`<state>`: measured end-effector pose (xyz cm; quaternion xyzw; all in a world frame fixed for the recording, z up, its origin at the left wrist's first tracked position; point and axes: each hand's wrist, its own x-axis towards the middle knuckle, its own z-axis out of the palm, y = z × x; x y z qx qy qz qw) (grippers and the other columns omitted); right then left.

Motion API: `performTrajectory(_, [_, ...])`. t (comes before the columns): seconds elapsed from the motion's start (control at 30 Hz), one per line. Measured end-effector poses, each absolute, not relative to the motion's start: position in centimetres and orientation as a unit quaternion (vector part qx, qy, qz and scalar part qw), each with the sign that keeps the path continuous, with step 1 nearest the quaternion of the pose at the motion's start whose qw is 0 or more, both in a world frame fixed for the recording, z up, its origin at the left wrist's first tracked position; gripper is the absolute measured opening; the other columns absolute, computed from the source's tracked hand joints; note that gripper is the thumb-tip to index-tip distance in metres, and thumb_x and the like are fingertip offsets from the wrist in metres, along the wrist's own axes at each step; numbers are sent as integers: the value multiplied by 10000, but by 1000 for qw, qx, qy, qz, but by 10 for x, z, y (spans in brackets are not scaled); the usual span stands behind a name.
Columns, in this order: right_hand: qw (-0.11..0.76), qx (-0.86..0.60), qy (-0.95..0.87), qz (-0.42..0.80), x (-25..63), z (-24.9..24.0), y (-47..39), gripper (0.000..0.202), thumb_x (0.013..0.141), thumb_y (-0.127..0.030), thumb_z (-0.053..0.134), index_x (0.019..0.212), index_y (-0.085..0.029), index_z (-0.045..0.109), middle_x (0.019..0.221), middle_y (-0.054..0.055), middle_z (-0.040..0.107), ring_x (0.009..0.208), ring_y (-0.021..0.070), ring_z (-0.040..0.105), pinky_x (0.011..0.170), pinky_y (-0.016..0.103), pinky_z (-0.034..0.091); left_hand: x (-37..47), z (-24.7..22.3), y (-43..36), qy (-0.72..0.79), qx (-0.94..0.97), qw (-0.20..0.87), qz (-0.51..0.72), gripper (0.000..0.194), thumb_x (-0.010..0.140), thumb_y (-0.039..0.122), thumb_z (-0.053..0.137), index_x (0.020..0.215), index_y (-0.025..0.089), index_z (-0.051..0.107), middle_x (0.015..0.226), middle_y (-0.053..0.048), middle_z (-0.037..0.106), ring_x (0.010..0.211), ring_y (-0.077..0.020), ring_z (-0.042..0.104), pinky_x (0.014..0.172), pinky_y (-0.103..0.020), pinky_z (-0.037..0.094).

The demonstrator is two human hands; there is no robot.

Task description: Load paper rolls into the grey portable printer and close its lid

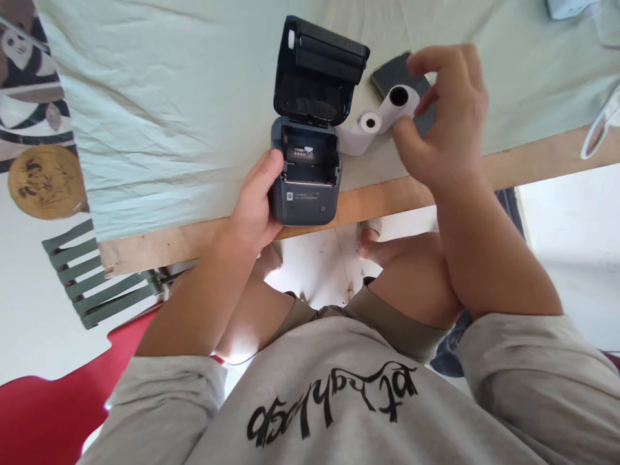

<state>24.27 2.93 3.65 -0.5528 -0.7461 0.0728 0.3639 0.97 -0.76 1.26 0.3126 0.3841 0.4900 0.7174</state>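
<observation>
My left hand [259, 203] grips a dark label printer [305, 210] by its left side, with the thumb at the edge of its compartment. The printer's lid [314, 71] is swung up, and the compartment [310, 158] inside shows no roll. To the right of it, my right hand [448, 113] has its thumb and a finger about a white paper roll with a black core [387, 116]. Its index finger is raised above. A second white roll [358, 139] with a small core stands between that roll and the printer. Behind the rolls lies a dark, flat phone-like object [397, 71].
A pale green cloth [184, 116] covers the table, whose wooden edge [387, 197] runs in front of me. White-framed glasses [598, 132] lie at the right, and a white device [571, 8] at the back right. A round wooden stool top [46, 182] and a red chair [62, 400] are at left.
</observation>
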Motion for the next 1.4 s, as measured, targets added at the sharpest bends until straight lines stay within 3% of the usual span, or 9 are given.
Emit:
performTrajectory(0.1, [318, -536, -772, 128, 229, 38, 22, 431, 773, -148, 547, 1172, -311, 536, 1216, 34, 544, 667, 151, 522, 711, 348, 433, 10, 13, -8, 381, 315, 715, 494, 379, 931, 473, 429, 967, 179, 666, 981, -60, 689, 990, -221, 666, 894, -359, 550])
performTrajectory(0.2, [273, -552, -773, 152, 219, 26, 24, 448, 791, -230, 578, 1222, -328, 504, 1239, 61, 535, 824, 231, 559, 768, 396, 433, 10, 12, -8, 382, 318, 707, 503, 401, 925, 506, 430, 933, 181, 665, 963, -61, 690, 984, -228, 668, 876, -363, 557])
performTrajectory(0.43, [265, -566, -755, 200, 218, 14, 32, 381, 799, -222, 586, 1157, -336, 524, 858, 14, 560, 698, 195, 503, 750, 379, 415, 8, 7, -8, 377, 309, 711, 506, 395, 929, 485, 428, 962, 178, 675, 918, -52, 715, 1010, -222, 671, 931, -337, 542])
performTrajectory(0.57, [310, -572, -717, 250, 215, 19, 20, 509, 748, -259, 677, 1198, -320, 446, 757, -24, 525, 635, 171, 491, 718, 373, 427, 9, 9, -7, 369, 303, 713, 514, 416, 938, 482, 407, 971, 171, 682, 966, -48, 724, 1017, -232, 676, 927, -365, 552])
performTrajectory(0.77, [428, -503, -577, 481, 211, 11, 9, 331, 750, -294, 680, 982, -272, 446, 763, -55, 529, 680, 115, 558, 651, 288, 490, 11, 14, -5, 366, 288, 717, 518, 427, 923, 513, 408, 936, 181, 677, 1026, -50, 717, 1175, -256, 605, 984, -380, 524])
performTrajectory(0.93, [440, -438, -391, 680, 210, 13, 11, 228, 739, -303, 630, 909, -235, 493, 903, -24, 597, 800, 112, 614, 677, 251, 535, 12, 17, -5, 363, 287, 714, 525, 422, 915, 525, 421, 930, 178, 662, 1049, -62, 702, 1215, -273, 576, 997, -404, 511])
performTrajectory(1.1, [439, -457, -390, 668, 207, 11, 11, 239, 737, -285, 638, 948, -246, 531, 916, -18, 612, 837, 128, 626, 660, 260, 550, 12, 16, -5, 356, 282, 726, 516, 399, 918, 498, 426, 944, 172, 656, 1068, -65, 697, 1202, -268, 583, 1000, -395, 504])
performTrajectory(1.3, [462, -480, -367, 649, 208, 3, 17, 256, 726, -256, 638, 935, -259, 490, 979, -15, 613, 900, 143, 627, 784, 315, 570, 11, 14, -5, 349, 281, 726, 521, 401, 932, 486, 394, 922, 188, 663, 1032, -40, 704, 1157, -252, 610, 965, -387, 525])
performTrajectory(1.4, [442, -480, -354, 670, 210, 1, 21, 166, 723, -252, 566, 870, -257, 489, 877, 0, 592, 782, 157, 596, 682, 317, 561, 10, 14, -5, 349, 286, 725, 520, 430, 934, 512, 387, 925, 185, 666, 1012, -37, 714, 1166, -259, 600, 970, -382, 522])
